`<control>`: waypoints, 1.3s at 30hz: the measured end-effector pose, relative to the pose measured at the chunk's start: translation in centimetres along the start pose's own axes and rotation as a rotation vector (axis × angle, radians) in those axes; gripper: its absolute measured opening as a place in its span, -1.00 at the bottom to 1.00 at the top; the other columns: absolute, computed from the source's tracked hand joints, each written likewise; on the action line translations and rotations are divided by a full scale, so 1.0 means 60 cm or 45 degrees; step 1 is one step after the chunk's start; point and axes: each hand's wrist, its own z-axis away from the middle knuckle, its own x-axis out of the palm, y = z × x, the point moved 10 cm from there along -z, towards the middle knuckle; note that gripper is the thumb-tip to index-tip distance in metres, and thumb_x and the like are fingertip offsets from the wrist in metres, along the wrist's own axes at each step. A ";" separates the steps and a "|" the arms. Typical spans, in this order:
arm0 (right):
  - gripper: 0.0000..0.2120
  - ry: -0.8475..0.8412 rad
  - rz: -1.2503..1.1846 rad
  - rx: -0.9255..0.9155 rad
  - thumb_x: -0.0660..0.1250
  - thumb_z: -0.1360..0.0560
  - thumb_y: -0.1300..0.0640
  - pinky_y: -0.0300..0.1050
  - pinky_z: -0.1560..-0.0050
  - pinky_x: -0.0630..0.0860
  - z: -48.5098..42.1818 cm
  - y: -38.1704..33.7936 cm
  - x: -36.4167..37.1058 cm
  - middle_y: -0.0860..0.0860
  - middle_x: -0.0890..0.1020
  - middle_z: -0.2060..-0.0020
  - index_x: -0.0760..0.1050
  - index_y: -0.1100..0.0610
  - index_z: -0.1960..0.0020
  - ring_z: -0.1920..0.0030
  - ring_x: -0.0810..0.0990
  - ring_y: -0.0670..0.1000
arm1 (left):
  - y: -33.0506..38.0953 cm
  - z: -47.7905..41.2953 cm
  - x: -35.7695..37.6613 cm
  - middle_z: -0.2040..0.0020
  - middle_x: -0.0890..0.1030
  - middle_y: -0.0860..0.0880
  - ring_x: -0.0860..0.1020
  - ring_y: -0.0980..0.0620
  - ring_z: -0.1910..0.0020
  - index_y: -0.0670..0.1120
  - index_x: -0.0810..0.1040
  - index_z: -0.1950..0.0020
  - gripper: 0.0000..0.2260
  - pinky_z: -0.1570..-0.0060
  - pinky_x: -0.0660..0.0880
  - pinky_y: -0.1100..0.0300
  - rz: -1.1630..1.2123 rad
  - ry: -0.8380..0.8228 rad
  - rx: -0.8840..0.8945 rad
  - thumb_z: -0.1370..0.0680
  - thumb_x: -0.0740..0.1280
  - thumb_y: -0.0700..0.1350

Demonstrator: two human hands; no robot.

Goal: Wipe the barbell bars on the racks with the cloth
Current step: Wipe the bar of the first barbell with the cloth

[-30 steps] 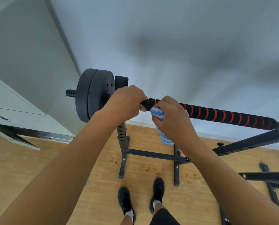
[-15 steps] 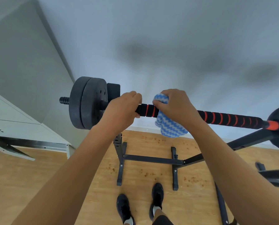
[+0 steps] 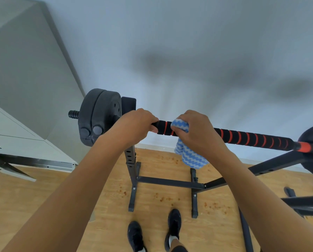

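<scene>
Bar runs left to right across my view, cloth hand at its left end

The barbell bar point(image 3: 252, 140) lies across the rack point(image 3: 132, 160), its long axis stretching from the weight plates point(image 3: 97, 117) on the left down towards the red collar at far right. My right hand point(image 3: 197, 131) is curled round the bar, gripping the blue-and-white cloth point(image 3: 186, 153) against it, the loose end hanging below. My left hand point(image 3: 135, 124) clasps the bar just beside it, nearer the plates. Almost all the black-and-red grip lies to the right of the cloth, so I judge the wipe must travel rightward along the axis, right hand leading.
</scene>
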 end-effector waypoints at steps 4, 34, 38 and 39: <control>-0.77 0.053 0.029 0.067 0.35 -0.58 0.02 -0.35 0.23 0.31 -0.020 0.009 -0.004 0.00 0.52 0.26 0.56 0.16 0.15 0.23 0.48 -0.07 | 0.009 0.042 -0.006 -0.36 0.55 0.10 0.60 0.01 -0.21 0.08 0.36 -0.53 -0.41 -0.22 0.58 -0.01 0.347 0.232 0.080 -0.56 0.49 0.13; -0.85 0.157 0.019 -0.001 0.44 -0.52 0.18 -0.37 0.14 0.31 0.019 -0.002 0.003 0.00 0.54 0.08 0.65 0.17 -0.08 0.12 0.51 -0.03 | 0.041 0.022 -0.019 -0.09 0.63 0.12 0.58 0.03 -0.07 0.09 0.66 -0.23 -0.79 -0.01 0.56 0.06 0.250 0.448 0.139 -0.61 0.43 0.04; -0.84 0.095 0.000 -0.033 0.45 -0.52 0.19 -0.22 0.12 0.45 0.027 -0.008 0.003 -0.02 0.55 0.08 0.66 0.13 -0.09 0.15 0.53 -0.03 | 0.034 -0.005 -0.017 0.12 0.64 0.07 0.60 -0.01 0.13 0.12 0.70 -0.09 -0.87 0.13 0.57 0.01 0.250 0.203 0.136 -0.61 0.43 0.10; -0.85 0.107 -0.010 -0.023 0.44 -0.53 0.17 -0.23 0.12 0.44 0.025 -0.007 -0.003 -0.02 0.55 0.09 0.66 0.12 -0.09 0.15 0.53 -0.04 | 0.030 -0.010 -0.019 0.17 0.65 0.06 0.60 -0.01 0.17 0.13 0.72 -0.08 -0.88 0.18 0.56 0.04 0.294 0.150 0.136 -0.60 0.43 0.10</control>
